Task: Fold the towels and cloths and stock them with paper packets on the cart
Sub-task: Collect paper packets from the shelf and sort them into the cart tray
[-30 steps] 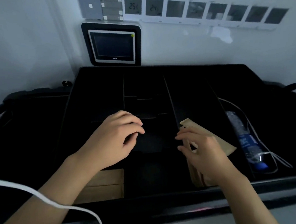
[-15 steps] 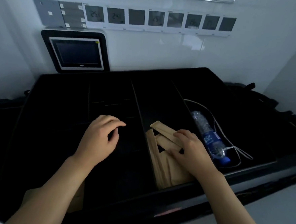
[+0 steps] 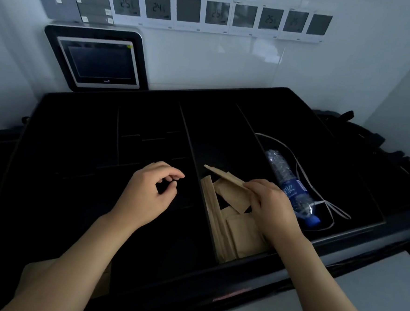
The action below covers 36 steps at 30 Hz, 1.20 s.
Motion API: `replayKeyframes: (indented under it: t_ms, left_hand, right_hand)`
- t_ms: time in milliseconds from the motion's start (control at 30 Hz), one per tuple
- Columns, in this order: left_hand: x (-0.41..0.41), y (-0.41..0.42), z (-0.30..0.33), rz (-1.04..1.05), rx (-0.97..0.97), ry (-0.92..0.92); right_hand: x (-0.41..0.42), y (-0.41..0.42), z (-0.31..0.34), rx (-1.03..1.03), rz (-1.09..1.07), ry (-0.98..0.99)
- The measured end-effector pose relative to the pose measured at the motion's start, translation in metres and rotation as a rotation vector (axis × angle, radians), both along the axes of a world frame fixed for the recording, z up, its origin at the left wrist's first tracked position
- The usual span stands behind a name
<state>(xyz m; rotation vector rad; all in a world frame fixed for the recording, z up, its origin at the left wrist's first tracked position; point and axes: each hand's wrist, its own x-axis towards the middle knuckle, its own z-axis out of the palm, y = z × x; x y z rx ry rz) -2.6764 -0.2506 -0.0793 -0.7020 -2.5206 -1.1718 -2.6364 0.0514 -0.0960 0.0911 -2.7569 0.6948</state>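
Head view shows your right hand (image 3: 272,208) curled around a flat tan paper packet (image 3: 224,177), tilting it over the loose tan packets (image 3: 240,230) heaped in the middle compartment of the black divided cart tray (image 3: 154,108). Your left hand (image 3: 147,195) hovers loosely curled over the dark compartment beside it, holding nothing. A clear plastic water bottle with a blue label (image 3: 290,185) lies in the right compartment, ringed by a white cord (image 3: 302,172). If you drop the packet at this tilt, it may lodge crooked across the heap. Compared with half a second ago, the packet sits slightly lower and your left hand has barely moved.
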Motion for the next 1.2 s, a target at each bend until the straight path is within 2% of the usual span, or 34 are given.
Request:
replayKeyframes:
  t_ms: [167,333,400,500,600,700,800,933,1100,1200]
  left_hand:
    - [0.0,0.004,0.001,-0.017,0.056,-0.031]
    - [-0.002,0.005,0.002,0.006,0.154,-0.056]
    - [-0.003,0.003,0.003,0.036,0.169,-0.032]
    - [-0.004,-0.002,0.006,0.044,0.185,-0.026]
    - [-0.003,-0.005,0.012,-0.013,0.345,-0.185]
    - [-0.005,-0.007,0.016,-0.047,0.458,-0.316]
    - [-0.005,-0.011,0.018,-0.013,0.469,-0.326]
    - [-0.006,-0.012,0.017,0.035,0.44,-0.323]
    - [-0.006,-0.013,0.017,0.056,0.451,-0.317]
    - [-0.01,-0.022,0.022,0.099,0.52,-0.287]
  right_hand:
    - [0.008,0.001,0.007,-0.197,-0.115,0.145]
    - [0.013,0.001,0.015,-0.486,-0.172,0.183]
    - [0.015,-0.005,0.022,-0.652,-0.12,0.151]
    - [0.015,-0.017,0.035,-0.782,0.091,0.048]
    - [0.009,-0.027,0.044,-0.809,0.249,-0.06]
    - [0.003,-0.031,0.046,-0.787,0.295,-0.138]
    - [-0.005,-0.026,0.04,-0.761,0.134,-0.157]
    - [-0.011,-0.026,0.019,-0.735,-0.066,-0.371]
    - [-0.012,-0.032,0.005,-0.594,-0.018,-0.429]
    - [-0.013,-0.033,0.004,-0.621,0.002,-0.484]
